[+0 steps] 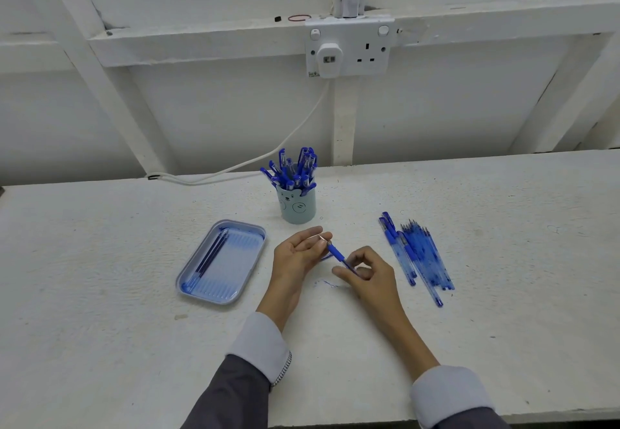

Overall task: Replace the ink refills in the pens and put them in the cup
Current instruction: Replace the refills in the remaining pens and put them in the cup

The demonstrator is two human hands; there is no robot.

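1. One pen (336,254) was held between both hands, just above the desk (134,328) near its middle.
2. The left hand (295,257) was turned palm up, its thumb and forefinger pinching the pen's metal tip end while the other fingers lay relaxed.
3. The right hand (369,274) was curled round the rear of the barrel, which was partly hidden by its fingers.
4. The pen's long axis ran slantwise, tip to the far left and tail to the near right.
5. The step in hand was judged to be the unscrewing or refitting of the tip; which of the two could not be told.
6. The cup (297,208), already crowded with capped pens (295,170), stood on the far side of the hands, near the left hand and straight beyond it, so that hand was the nearer for a drop.
7. For the drop, the pen would have to be swung upright and slipped into a gap among those standing.
8. The tray (238,260) holding loose refills (211,257) lay to the left, near the left hand.
9. A pile of pens (419,254) lay to the right, near the right hand.
10. Open desk was seen on the near side of the hands, and its near edge lay well apart from them; the room toward the cup was narrow.
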